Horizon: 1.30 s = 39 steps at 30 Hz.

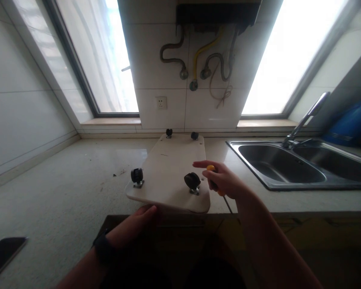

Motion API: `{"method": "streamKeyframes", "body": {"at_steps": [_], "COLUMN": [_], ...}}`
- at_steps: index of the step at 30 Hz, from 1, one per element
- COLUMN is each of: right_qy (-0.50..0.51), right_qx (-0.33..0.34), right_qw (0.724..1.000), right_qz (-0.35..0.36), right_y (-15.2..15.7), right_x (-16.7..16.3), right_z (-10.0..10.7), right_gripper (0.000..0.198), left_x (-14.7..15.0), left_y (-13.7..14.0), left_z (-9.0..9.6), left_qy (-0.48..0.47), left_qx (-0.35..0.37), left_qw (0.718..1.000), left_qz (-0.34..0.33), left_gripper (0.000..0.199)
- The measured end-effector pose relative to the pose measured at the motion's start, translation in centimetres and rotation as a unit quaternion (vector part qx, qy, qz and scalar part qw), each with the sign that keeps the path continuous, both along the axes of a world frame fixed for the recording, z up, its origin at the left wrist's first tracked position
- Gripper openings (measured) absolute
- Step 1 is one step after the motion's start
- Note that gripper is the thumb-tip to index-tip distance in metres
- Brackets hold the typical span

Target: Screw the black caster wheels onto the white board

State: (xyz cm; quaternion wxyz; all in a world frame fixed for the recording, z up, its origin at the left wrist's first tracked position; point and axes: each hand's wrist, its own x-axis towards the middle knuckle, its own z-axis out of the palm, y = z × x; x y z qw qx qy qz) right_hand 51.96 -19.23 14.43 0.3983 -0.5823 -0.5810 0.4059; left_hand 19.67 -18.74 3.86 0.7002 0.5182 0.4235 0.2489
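A white board [171, 160] with rounded corners lies on the counter, its near edge by the counter's front. Black caster wheels stand up from its corners: one at the near left [136, 175], one at the near right [192, 181], and smaller ones at the far end. My left hand [144, 214] grips the board's near edge from below, thumb against the edge and the other fingers mostly hidden. Over the board's right side, my right hand [221, 179] is closed around a yellow-and-black screwdriver [211, 168], shaft pointing down toward me, index finger stretched out to the left.
To the right is a double steel sink [276, 162] with a chrome faucet [307, 118] and a blue object [356, 124] behind. A dark flat device [6, 255] lies at the near left. Small debris [120, 172] dots the counter [78, 180]. Pipes [195, 60] hang on the wall.
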Motion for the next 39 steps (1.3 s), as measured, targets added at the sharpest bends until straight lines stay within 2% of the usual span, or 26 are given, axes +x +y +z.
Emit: {"method": "streamKeyframes", "body": {"at_steps": [2, 4, 7, 9, 11, 14, 18, 21, 23, 25, 27, 29, 33, 39], "right_qy": [-0.020, -0.053, -0.116, -0.158, -0.181, -0.187, -0.189, -0.213, -0.232, -0.239, -0.232, -0.227, -0.224, -0.227], "right_qx": [-0.021, -0.019, 0.053, 0.116, 0.143, 0.134, 0.127, 0.117, 0.101, 0.081, 0.064, 0.055, 0.053, 0.033], "right_qw": [0.998, 0.997, 0.992, 0.979, 0.970, 0.970, 0.972, 0.967, 0.962, 0.961, 0.963, 0.965, 0.966, 0.964], "right_qz": [0.061, 0.059, -0.002, -0.047, -0.077, -0.076, -0.058, -0.083, -0.103, -0.117, -0.119, -0.115, -0.113, -0.132], "right_y": [-0.4, -0.7, -1.3, -2.0, -2.7, -3.5, -3.6, -3.6, -3.8, -4.1, -4.3, -4.4, -4.3, -4.6], "right_x": [-0.5, -0.6, -0.2, 0.1, 0.1, -0.1, -0.6, -0.7, -0.7, -0.8, -0.8, -0.7, -0.1, 0.6], "right_z": [0.6, 0.5, -0.7, -1.7, -2.5, -2.9, -2.5, -2.3, -2.4, -2.5, -2.6, -2.8, -2.8, -2.3], "right_gripper": [0.043, 0.038, 0.032, 0.033, 0.039, 0.046, 0.037, 0.033, 0.034, 0.035, 0.034, 0.033, 0.034, 0.032], "left_x": [-1.2, -2.3, -4.0, -5.2, -6.1, -6.5, -5.1, -4.2, -4.0, -4.2, -4.4, -4.5, -4.1, -2.6], "left_y": [0.7, 1.4, 2.9, 3.9, 4.7, 5.1, 4.6, 4.2, 4.3, 4.6, 4.9, 5.0, 4.7, 2.7], "left_z": [0.2, 0.5, 0.8, 0.7, 0.4, -0.2, -0.4, -0.2, -0.3, -0.8, -1.7, -2.8, -4.2, -4.0], "left_qy": [0.021, 0.038, 0.060, 0.103, 0.130, 0.116, 0.114, 0.145, 0.182, 0.208, 0.213, 0.205, 0.191, 0.205], "left_qx": [-0.005, -0.017, -0.026, 0.010, 0.047, 0.079, 0.104, 0.147, 0.218, 0.306, 0.380, 0.419, 0.421, 0.430], "left_qw": [0.998, 0.995, 0.997, 0.995, 0.990, 0.986, 0.975, 0.961, 0.934, 0.895, 0.867, 0.859, 0.859, 0.844], "left_qz": [-0.064, -0.089, -0.034, 0.012, 0.039, 0.088, 0.160, 0.185, 0.216, 0.251, 0.243, 0.213, 0.223, 0.245], "left_gripper": [0.051, 0.053, 0.053, 0.044, 0.037, 0.029, 0.025, 0.026, 0.033, 0.051, 0.066, 0.071, 0.074, 0.068]}}
